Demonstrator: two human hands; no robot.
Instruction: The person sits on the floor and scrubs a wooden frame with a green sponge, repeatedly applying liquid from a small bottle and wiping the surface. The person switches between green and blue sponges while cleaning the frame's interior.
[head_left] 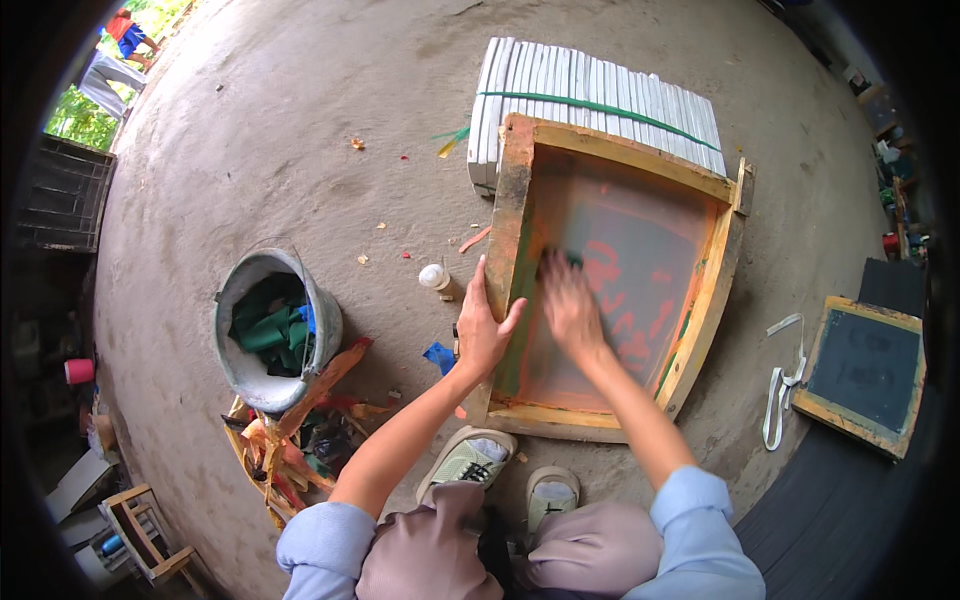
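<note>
A silk-screen frame (708, 305) with wooden sides and a stained, translucent mesh leans on a strapped white stack. My left hand (485, 330) rests against the frame's left side, fingers stretched upward and thumb spread apart. Over the left part of the mesh, my right hand (572, 312) is smeared by motion. A small dark thing (574, 259), perhaps a cloth, shows at its fingertips, pressed to the mesh. Reddish-orange marks (636, 345) run across the mesh beside that hand.
The strapped stack of white slabs (600, 85) stands beyond the frame. On my left are a bucket (330, 330) holding dark green cloth, a basket (245, 425) of scraps and a small bottle (434, 277). A smaller screen frame (868, 370) and white strap (775, 405) lie right.
</note>
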